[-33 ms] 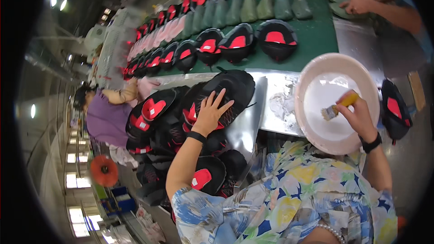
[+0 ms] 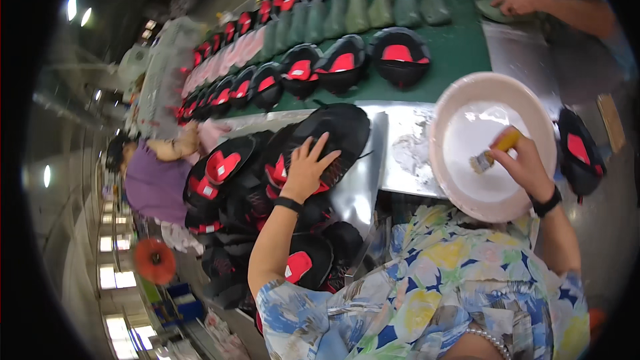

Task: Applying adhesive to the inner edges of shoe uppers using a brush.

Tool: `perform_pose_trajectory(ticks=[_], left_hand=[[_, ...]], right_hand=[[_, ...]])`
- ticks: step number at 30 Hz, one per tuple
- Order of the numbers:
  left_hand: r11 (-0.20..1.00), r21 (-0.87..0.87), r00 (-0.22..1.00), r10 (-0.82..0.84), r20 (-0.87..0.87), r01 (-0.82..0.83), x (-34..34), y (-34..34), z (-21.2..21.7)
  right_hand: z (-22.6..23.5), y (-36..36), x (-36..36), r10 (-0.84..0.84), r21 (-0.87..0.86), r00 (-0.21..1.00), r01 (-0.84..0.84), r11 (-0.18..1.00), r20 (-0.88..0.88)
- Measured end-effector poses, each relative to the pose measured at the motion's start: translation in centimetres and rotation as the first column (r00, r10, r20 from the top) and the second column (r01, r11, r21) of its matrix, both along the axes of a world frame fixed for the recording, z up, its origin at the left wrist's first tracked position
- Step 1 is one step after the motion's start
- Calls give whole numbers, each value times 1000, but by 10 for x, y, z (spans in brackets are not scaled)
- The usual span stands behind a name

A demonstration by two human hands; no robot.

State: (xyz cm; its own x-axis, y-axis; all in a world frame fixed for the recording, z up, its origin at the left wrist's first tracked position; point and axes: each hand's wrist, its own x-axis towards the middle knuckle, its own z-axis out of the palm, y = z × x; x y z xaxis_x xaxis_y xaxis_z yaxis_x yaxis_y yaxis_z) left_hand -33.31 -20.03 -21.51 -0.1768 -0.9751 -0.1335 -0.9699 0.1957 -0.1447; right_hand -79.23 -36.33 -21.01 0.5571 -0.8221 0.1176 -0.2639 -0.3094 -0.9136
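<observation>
My left hand (image 2: 305, 172) lies with fingers spread on a black shoe upper (image 2: 339, 127) with red lining, on top of a heap of similar uppers (image 2: 230, 167). It presses flat and does not close round the upper. In my right hand (image 2: 527, 160) is a paintbrush (image 2: 481, 161) with a yellow handle and pale bristles. The bristles point down over a wide, pale pink basin (image 2: 437, 135) holding white liquid (image 2: 460, 150). Whether they touch the liquid I cannot tell.
Beyond stands a green table (image 2: 460, 53) with rows of black-and-red uppers (image 2: 400, 70) and green shoe lasts (image 2: 357, 10). Another upper (image 2: 580, 153) sits right of the basin. A co-worker's hands (image 2: 523, 0) work at far right; a person in purple (image 2: 157, 183) bends at left.
The whole view has shifted slightly, with the table and basin a little further left in the picture. Both hands keep nearly the same place and hold.
</observation>
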Motion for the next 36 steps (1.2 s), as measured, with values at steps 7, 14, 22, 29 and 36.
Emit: perform_pose_trajectory(ticks=[7,14,22,29,36], left_hand=[[962,-258,967,26,-255,-94,-28,0,66],[828,-182,444,88,-892,-530,-2,8,80],[922,216,83,254,-964,-323,-82,-41,94],[903,403,-131,386,-913,-147,-104,-96,72],[912,329,-471,185,-863,-245,-131,-100,53]], right_hand=[[-8,-29,22,-93,-83,968,75,994,-234],[-21,8,55,329,-74,891,-368,927,-312],[19,-34,8,84,-263,984,-124,957,-158],[64,-42,37,204,-352,940,-100,931,273],[57,-32,33,-219,-193,950,264,945,223]])
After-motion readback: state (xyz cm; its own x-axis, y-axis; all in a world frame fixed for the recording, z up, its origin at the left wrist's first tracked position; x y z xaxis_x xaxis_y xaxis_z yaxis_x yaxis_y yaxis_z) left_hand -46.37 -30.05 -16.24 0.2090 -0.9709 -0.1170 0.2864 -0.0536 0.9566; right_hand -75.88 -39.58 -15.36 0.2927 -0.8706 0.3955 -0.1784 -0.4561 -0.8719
